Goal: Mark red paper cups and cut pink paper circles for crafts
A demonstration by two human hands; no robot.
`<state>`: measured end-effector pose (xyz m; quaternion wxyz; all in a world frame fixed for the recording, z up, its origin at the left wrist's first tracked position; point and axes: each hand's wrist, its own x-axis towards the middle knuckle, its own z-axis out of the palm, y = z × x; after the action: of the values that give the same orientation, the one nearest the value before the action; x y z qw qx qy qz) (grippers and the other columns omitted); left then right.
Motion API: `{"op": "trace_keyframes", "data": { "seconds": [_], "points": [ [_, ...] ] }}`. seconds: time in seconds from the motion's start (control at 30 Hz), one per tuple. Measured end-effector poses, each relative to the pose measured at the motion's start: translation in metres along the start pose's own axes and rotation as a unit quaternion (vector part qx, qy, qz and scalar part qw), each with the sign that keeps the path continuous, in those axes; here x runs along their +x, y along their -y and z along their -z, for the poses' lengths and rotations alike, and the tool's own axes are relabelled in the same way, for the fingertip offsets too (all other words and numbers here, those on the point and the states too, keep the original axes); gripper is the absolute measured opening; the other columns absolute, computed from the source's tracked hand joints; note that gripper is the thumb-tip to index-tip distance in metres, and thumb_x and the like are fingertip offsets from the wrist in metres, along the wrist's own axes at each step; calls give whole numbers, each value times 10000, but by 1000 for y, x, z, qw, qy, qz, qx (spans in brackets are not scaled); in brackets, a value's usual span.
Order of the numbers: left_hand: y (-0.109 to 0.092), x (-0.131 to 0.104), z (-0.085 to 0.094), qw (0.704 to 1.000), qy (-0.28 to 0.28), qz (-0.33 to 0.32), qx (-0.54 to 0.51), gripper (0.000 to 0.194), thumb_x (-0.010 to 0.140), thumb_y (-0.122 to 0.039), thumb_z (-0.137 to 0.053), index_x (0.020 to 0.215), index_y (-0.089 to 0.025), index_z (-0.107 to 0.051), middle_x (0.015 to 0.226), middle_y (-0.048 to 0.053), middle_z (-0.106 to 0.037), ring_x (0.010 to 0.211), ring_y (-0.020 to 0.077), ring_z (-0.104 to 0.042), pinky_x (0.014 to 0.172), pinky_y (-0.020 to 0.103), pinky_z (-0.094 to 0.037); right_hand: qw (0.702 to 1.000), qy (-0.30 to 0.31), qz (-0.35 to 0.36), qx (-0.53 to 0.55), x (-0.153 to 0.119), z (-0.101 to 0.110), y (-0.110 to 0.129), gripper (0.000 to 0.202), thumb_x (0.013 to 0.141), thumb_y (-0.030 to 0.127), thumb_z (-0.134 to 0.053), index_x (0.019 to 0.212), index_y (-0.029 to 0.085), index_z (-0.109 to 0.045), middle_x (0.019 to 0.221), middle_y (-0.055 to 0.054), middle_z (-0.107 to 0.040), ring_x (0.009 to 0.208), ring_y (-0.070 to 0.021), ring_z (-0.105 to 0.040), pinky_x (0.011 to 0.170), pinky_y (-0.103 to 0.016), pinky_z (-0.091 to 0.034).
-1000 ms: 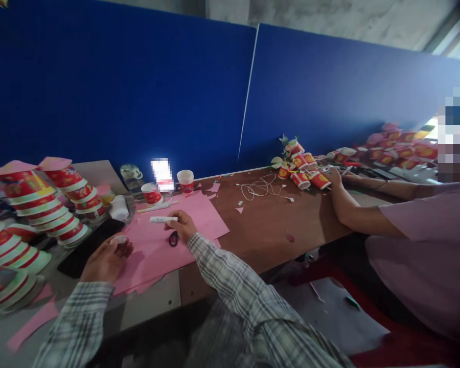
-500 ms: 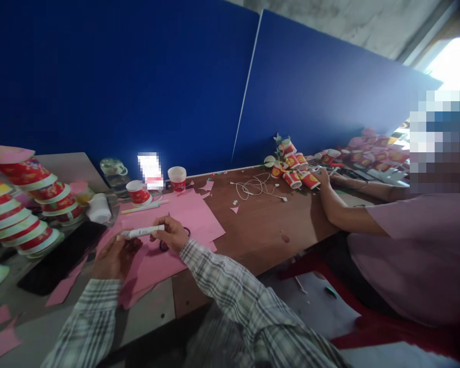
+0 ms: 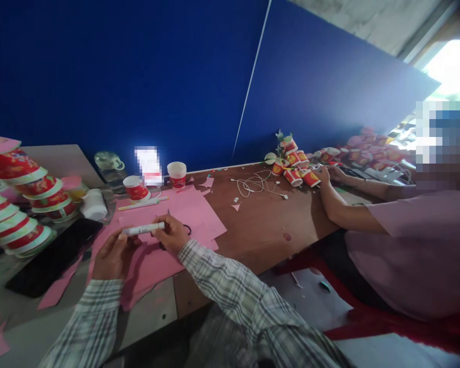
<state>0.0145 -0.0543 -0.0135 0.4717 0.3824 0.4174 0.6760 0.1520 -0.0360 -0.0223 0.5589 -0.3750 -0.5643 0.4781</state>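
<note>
White glue stick (image 3: 143, 229): we are holding it between both hands, long axis running hand to hand, level above the pink paper (image 3: 191, 214). Right hand (image 3: 171, 234) is pinching one end; left hand (image 3: 115, 254) is closing fingers on the other.

I am looking at two deep blue partition panels (image 3: 157, 76) standing behind the desks, meeting at a thin pale seam. Above them a rough grey concrete wall (image 3: 352, 20) is showing, and bright daylight is pouring in through an opening (image 3: 452, 64) at the upper right. A brown wooden tabletop (image 3: 268, 225) is butting against a grey desk (image 3: 149, 312), and a red plastic chair (image 3: 387, 327) is sitting at the lower right
</note>
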Motion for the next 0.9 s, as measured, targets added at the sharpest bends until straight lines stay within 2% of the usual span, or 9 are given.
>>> {"op": "trace_keyframes", "data": {
  "seconds": [0.17,0.33,0.5,0.73,0.83,0.9],
  "points": [
    [-3,-5,-4,993,-46,-49,98,304,697,-319,-516,954,-167,-568,736,5,-560,610,81,-534,646,297,-472,991,8,58,-118,-6,4,12,253,769,265,-506,997,176,-567,830,-29,-593,689,-126,-526,596,-217,-423],
    [-13,-11,-9,971,-40,-67,228,326,707,-356,-486,951,-149,-549,745,20,-565,608,92,-551,673,314,-468,985,12,86,-146,-8,4,16,249,791,283,-487,1003,179,-567,892,-38,-612,744,-137,-556,673,-235,-450],
    [-9,-11,-8,980,-21,-58,191,335,706,-361,-483,964,-152,-531,720,20,-548,612,111,-548,673,350,-470,992,20,49,-118,-5,3,7,254,779,297,-508,1009,202,-559,870,-21,-605,749,-139,-557,677,-241,-456],
    [-4,-11,-7,971,-19,-60,229,355,715,-395,-454,955,-143,-526,704,30,-547,585,118,-537,643,356,-474,990,33,16,-136,-7,2,10,254,772,326,-512,1001,227,-559,800,-1,-587,700,-138,-549,670,-248,-463],
    [-8,-10,-6,962,-25,-98,252,410,735,-399,-413,1047,-145,-494,739,34,-545,577,112,-538,651,357,-467,988,33,35,-144,-6,2,13,253,772,329,-516,1000,231,-564,813,4,-596,717,-132,-562,689,-237,-463],
    [-8,-7,-1,955,-53,-138,257,441,749,-387,-385,1123,-158,-431,770,28,-534,602,109,-541,671,359,-459,986,8,43,-163,-1,4,11,254,774,329,-517,1003,230,-567,828,4,-604,733,-127,-570,696,-226,-461]
  ]
}}
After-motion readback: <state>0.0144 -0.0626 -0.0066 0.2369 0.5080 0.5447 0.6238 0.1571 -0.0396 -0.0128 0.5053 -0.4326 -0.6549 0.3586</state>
